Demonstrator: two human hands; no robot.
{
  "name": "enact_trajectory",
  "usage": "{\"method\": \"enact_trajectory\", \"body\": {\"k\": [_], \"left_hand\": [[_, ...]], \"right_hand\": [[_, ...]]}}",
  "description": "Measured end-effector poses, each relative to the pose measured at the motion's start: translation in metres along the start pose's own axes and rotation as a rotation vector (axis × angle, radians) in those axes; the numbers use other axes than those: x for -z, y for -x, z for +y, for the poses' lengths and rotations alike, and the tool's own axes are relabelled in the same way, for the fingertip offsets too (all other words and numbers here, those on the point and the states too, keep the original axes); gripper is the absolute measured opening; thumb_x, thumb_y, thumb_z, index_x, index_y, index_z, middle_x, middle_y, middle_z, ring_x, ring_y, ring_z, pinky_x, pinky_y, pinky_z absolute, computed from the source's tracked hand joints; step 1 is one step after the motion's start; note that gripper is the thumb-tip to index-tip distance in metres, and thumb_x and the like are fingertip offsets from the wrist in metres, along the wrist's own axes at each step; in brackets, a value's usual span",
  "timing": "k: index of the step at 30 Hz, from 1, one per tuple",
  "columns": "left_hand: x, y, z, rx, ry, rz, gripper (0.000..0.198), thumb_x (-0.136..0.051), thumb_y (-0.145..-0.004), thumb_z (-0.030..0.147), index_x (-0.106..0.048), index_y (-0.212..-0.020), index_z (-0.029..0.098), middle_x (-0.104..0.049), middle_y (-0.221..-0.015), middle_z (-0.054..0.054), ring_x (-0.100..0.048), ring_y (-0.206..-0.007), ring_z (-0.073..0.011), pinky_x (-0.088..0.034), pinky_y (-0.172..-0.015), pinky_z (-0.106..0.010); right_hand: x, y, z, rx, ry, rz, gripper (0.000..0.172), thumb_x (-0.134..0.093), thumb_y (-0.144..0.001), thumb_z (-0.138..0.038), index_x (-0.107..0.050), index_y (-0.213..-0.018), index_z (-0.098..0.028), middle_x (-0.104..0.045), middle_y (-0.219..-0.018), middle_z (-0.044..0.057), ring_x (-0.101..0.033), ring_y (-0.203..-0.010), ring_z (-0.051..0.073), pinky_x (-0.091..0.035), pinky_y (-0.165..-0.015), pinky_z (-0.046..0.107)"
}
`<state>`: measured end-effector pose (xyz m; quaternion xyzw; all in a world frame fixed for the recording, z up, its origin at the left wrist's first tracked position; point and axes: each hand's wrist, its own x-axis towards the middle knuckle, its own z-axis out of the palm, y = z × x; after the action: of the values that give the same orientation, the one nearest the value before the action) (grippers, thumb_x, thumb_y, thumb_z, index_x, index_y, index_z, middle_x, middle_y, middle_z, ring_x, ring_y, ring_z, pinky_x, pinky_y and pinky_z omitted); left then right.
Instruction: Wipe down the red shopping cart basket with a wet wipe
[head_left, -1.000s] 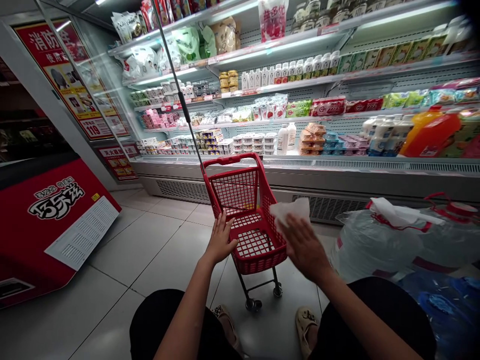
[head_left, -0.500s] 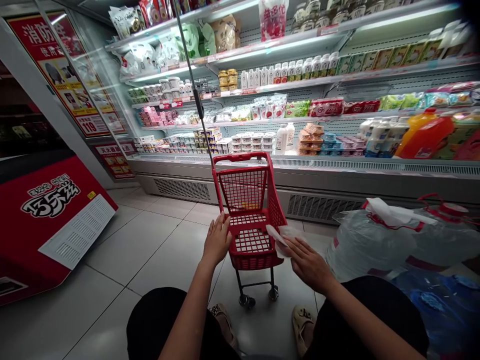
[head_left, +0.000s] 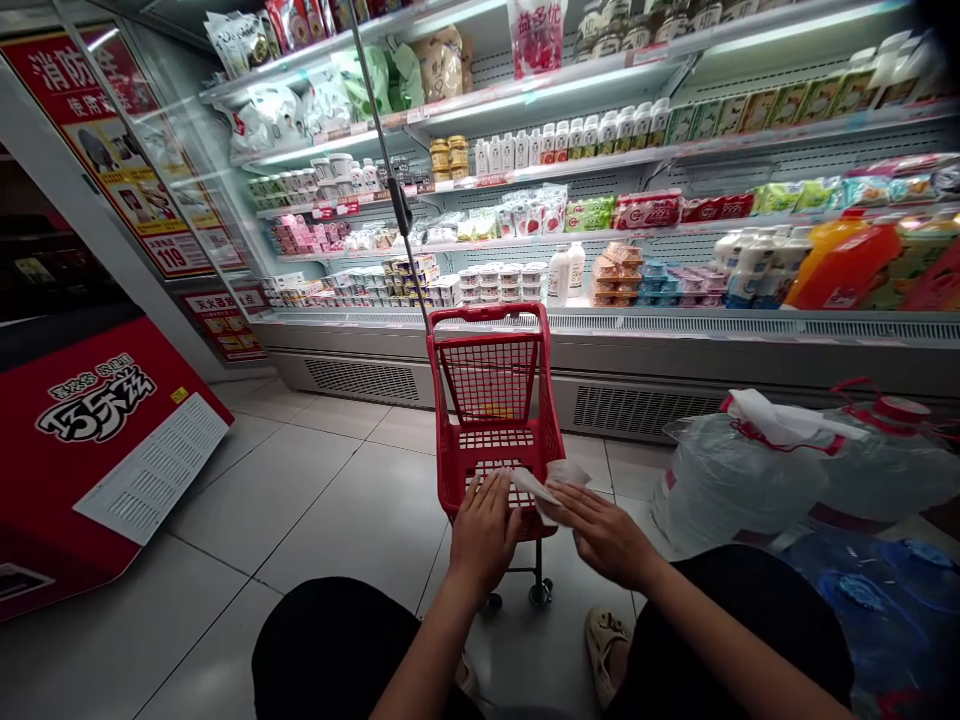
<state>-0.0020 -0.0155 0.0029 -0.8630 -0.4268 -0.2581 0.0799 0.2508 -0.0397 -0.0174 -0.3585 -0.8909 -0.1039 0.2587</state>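
A small red shopping cart (head_left: 491, 400) with a tall thin pole stands on the tiled floor right in front of my knees. My left hand (head_left: 484, 530) rests on the cart's near rim, its fingers curled over the edge. Pressed against the cart's near right corner is a white wipe (head_left: 551, 480), held under the flat fingers of my right hand (head_left: 604, 530). My black trousers and patterned shoes show at the bottom.
A lit chiller shelf (head_left: 600, 325) full of dairy packs and bottles runs behind the cart. A red freezer cabinet (head_left: 97, 440) stands at the left. Large water jugs (head_left: 750, 470) in plastic lie at the right, close to my right arm.
The cart has turned and come closer. My left hand slid from its left side to the near rim. My right hand dropped with the wipe from the right wall to the near corner.
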Motion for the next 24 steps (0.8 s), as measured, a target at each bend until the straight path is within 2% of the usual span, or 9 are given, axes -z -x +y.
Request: {"method": "enact_trajectory", "body": {"k": [4, 7, 9, 11, 16, 18, 21, 24], "left_hand": [[0.007, -0.001, -0.010, -0.063, 0.059, -0.022, 0.052, -0.044, -0.106, 0.030, -0.043, -0.156, 0.017, -0.057, -0.153, -0.008, -0.051, -0.145, -0.0217, -0.033, -0.128, -0.049], [0.008, -0.002, -0.013, -0.077, 0.106, -0.039, 0.055, -0.047, -0.104, 0.029, -0.042, -0.157, 0.019, -0.057, -0.153, -0.007, -0.052, -0.144, -0.0219, -0.032, -0.128, -0.050], [0.009, -0.003, -0.017, -0.080, 0.127, -0.041, 0.057, -0.049, -0.102, 0.029, -0.041, -0.158, 0.020, -0.057, -0.153, -0.007, -0.052, -0.144, -0.0227, -0.032, -0.128, -0.051], [0.010, -0.003, -0.024, -0.088, 0.142, -0.040, 0.058, -0.051, -0.101, 0.029, -0.042, -0.158, 0.020, -0.058, -0.153, -0.007, -0.053, -0.144, -0.0232, -0.032, -0.128, -0.053], [0.017, -0.002, -0.056, -0.081, 0.185, -0.028, 0.044, -0.048, -0.103, 0.028, -0.057, -0.145, 0.020, -0.067, -0.142, -0.007, -0.059, -0.138, -0.0223, -0.031, -0.128, -0.053], [0.021, 0.000, -0.069, -0.065, 0.200, -0.032, 0.039, -0.047, -0.105, 0.029, -0.062, -0.140, 0.022, -0.070, -0.137, -0.006, -0.061, -0.136, -0.0219, -0.032, -0.128, -0.054], [0.026, 0.004, -0.082, -0.073, 0.214, -0.057, 0.040, -0.046, -0.105, 0.030, -0.061, -0.142, 0.023, -0.070, -0.137, -0.005, -0.060, -0.136, -0.0218, -0.033, -0.127, -0.054], [0.028, 0.007, -0.086, -0.089, 0.212, -0.074, 0.043, -0.046, -0.105, 0.030, -0.057, -0.146, 0.023, -0.068, -0.141, -0.005, -0.059, -0.138, -0.0213, -0.034, -0.127, -0.054]], "right_hand": [[0.005, -0.013, 0.046, -0.001, -0.020, 0.001, 0.078, -0.042, -0.087, -0.004, -0.033, -0.163, -0.022, -0.044, -0.163, 0.005, -0.041, -0.151, 0.021, -0.038, -0.125, 0.048], [0.001, -0.031, 0.064, -0.064, -0.014, 0.009, 0.072, -0.041, -0.092, -0.007, -0.035, -0.162, -0.022, -0.046, -0.162, 0.006, -0.041, -0.150, 0.021, -0.038, -0.125, 0.050], [-0.004, -0.039, 0.062, -0.112, -0.015, 0.031, 0.068, -0.041, -0.095, -0.010, -0.036, -0.162, -0.022, -0.047, -0.161, 0.007, -0.042, -0.150, 0.022, -0.039, -0.124, 0.051], [-0.009, -0.040, 0.050, -0.136, -0.035, 0.058, 0.066, -0.041, -0.096, -0.011, -0.039, -0.161, -0.022, -0.048, -0.160, 0.007, -0.041, -0.151, 0.022, -0.039, -0.124, 0.051], [-0.015, -0.031, -0.002, -0.057, -0.126, 0.045, 0.072, -0.041, -0.088, -0.007, -0.042, -0.159, -0.018, -0.049, -0.160, 0.007, -0.037, -0.153, 0.023, -0.040, -0.124, 0.050], [-0.016, -0.032, -0.011, -0.020, -0.146, 0.035, 0.072, -0.042, -0.087, -0.007, -0.043, -0.158, -0.017, -0.050, -0.159, 0.008, -0.040, -0.151, 0.024, -0.040, -0.124, 0.049], [-0.015, -0.044, 0.002, 0.078, -0.159, 0.004, 0.070, -0.045, -0.085, -0.007, -0.050, -0.154, -0.019, -0.055, -0.155, 0.008, -0.048, -0.146, 0.023, -0.039, -0.125, 0.050], [-0.013, -0.065, 0.037, 0.080, -0.130, -0.013, 0.067, -0.046, -0.085, -0.007, -0.054, -0.150, -0.021, -0.057, -0.153, 0.007, -0.050, -0.144, 0.022, -0.036, -0.126, 0.051]]}}
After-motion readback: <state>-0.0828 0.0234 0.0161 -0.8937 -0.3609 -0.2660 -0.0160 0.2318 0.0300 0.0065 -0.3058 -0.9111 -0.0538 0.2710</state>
